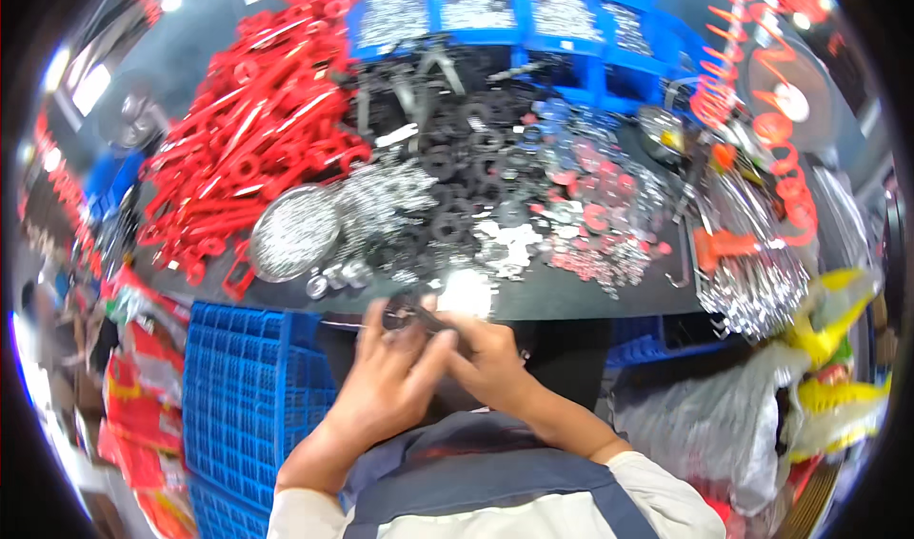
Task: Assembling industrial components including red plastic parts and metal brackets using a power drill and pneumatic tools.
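Note:
My left hand (pixel 392 375) and my right hand (pixel 487 350) meet at the front edge of the dark table, closed around a small black part (pixel 411 314). Motion blur hides its exact kind. Just beyond my fingers lie white pieces (pixel 505 246) and a heap of black rings (pixel 447 172). A round dish of small silver parts (pixel 296 233) stands left of my hands, with loose silver parts (pixel 386 196) piled beside it. Farther right spreads a mix of small red and clear pieces (pixel 595 210).
Red plastic handles (pixel 257 129) are heaped at the far left. Blue bins (pixel 562 51) with small metal parts line the back. A coiled red hose (pixel 785 172) hangs at the right, above a bundle of metal rods (pixel 752 287). Blue crates (pixel 236 377) stand below the table at left.

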